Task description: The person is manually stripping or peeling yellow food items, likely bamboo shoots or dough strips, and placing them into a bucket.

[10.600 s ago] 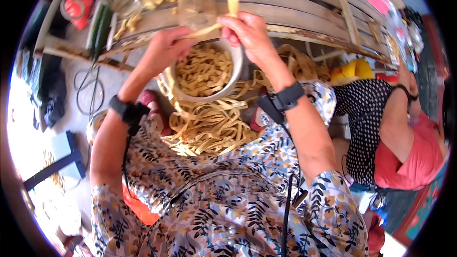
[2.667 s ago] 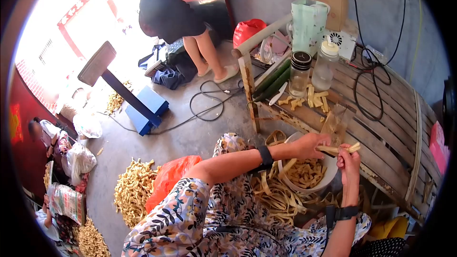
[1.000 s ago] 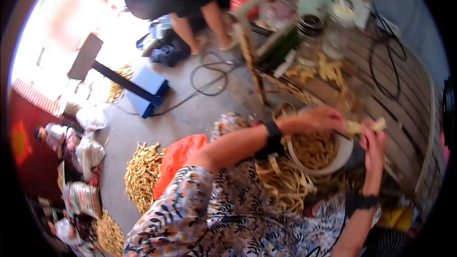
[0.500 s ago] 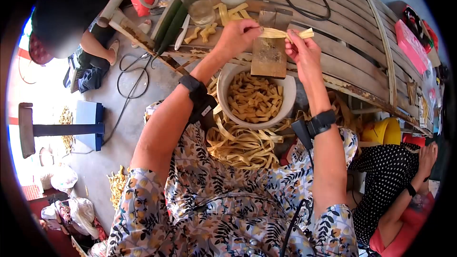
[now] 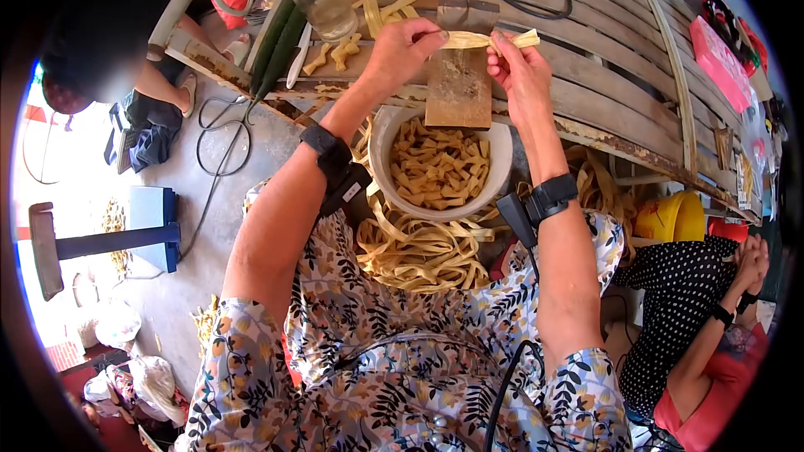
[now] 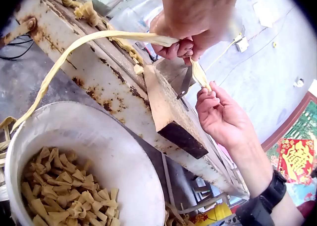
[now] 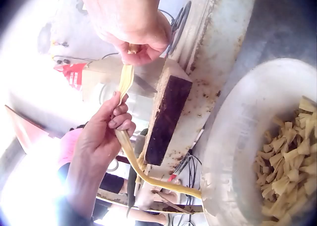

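Over a wooden block (image 5: pixel 459 92) on the bench edge, both hands hold a pale yellow tofu-skin strip (image 5: pixel 469 40) stretched between them. My left hand (image 5: pixel 400 54) pinches one part of it; from these fingers a long tail (image 6: pixel 64 57) curves down to the bucket rim. My right hand (image 5: pixel 526 84) pinches the strip near its short, folded end, which sticks out past the thumb. A dark metal blade (image 6: pixel 185 82) stands at the block. Below the hands, a white bucket (image 5: pixel 502 159) holds many tied tofu-skin knots (image 5: pixel 435 163).
Long loose strips (image 5: pixel 419 255) lie heaped on the floor before the bucket. On the slatted bench (image 5: pixel 603 75) are a lidded jar (image 5: pixel 322 4), cucumbers (image 5: pixel 272 50), a white-handled knife (image 5: pixel 299 57) and several knots. A seated person (image 5: pixel 703 343) is close on the right.
The head view has turned from the room at left back to the bench. The strip stays in both hands; over the last half second they shift only slightly.
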A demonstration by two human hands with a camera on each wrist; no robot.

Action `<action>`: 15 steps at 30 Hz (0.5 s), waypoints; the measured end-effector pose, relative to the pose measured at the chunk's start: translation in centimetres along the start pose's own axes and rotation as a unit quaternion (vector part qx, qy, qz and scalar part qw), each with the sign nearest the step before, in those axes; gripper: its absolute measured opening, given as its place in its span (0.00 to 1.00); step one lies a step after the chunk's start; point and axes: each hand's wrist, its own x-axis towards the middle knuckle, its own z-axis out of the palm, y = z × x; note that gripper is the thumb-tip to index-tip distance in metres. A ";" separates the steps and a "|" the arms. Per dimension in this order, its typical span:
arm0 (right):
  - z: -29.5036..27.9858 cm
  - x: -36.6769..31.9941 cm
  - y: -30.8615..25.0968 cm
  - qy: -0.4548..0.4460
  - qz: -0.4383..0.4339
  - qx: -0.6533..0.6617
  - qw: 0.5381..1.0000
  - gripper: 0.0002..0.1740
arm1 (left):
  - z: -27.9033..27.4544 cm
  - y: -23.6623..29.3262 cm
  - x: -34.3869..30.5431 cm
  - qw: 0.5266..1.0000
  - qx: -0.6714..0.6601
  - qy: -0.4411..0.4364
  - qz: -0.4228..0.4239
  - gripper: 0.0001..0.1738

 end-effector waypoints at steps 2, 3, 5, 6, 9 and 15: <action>0.0 0.1 0.0 0.001 -0.002 0.004 1.000 0.12 | 0.0 0.0 0.1 1.000 -0.007 -0.003 -0.006 0.10; 0.0 0.2 0.1 0.002 -0.004 0.009 1.000 0.12 | 0.0 0.0 0.1 1.000 -0.010 -0.004 -0.009 0.10; -0.1 0.5 0.6 0.003 -0.010 -0.005 1.000 0.11 | 0.1 -0.5 0.3 1.000 -0.002 0.013 0.010 0.11; -0.3 0.8 1.2 0.004 -0.015 -0.025 1.000 0.11 | 0.3 -0.9 0.4 1.000 0.001 0.021 0.019 0.11; -0.9 0.9 2.2 0.052 -0.055 -0.128 0.989 0.10 | 1.4 -2.7 0.2 0.993 0.057 0.069 0.081 0.10; -0.5 -3.0 -1.0 -0.008 0.008 -0.140 0.990 0.11 | -2.8 -1.3 -2.2 0.965 -0.246 -0.035 -0.090 0.08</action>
